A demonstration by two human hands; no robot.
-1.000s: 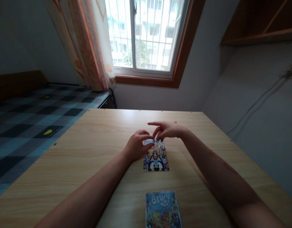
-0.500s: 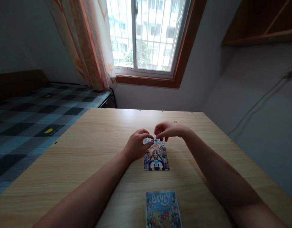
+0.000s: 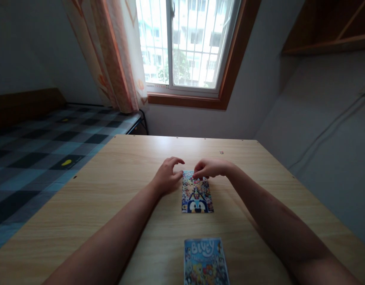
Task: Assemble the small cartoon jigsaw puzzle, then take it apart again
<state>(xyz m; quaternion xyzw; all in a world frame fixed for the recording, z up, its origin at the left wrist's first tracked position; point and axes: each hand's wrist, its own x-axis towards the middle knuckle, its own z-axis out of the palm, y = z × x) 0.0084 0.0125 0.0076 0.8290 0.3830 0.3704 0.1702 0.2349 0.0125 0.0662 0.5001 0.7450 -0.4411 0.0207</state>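
A small jigsaw puzzle (image 3: 197,205) lies flat on the wooden table, with a blue cartoon dog's face along its near edge. Bare wood-coloured spots show among its pieces. My right hand (image 3: 210,168) reaches over the puzzle's upper part, thumb and fingers pinched on a puzzle piece that is mostly hidden behind the fingertips. Beside the puzzle's upper left edge is my left hand (image 3: 168,175), thumb and forefinger apart with nothing between them. One loose puzzle piece (image 3: 221,152) rests farther back, beyond my right hand.
A box (image 3: 204,261) marked "BLUEY" lies closest to me on the table (image 3: 117,209). To the left stands a bed (image 3: 51,146) with a checked cover. A window (image 3: 194,47) with a curtain (image 3: 111,59) is ahead, and a wooden shelf (image 3: 327,45) hangs at upper right.
My left hand has drawn back leftward from the puzzle and its fingers have opened wider. My right hand has come down onto the puzzle's upper part, uncovering the loose piece behind it.
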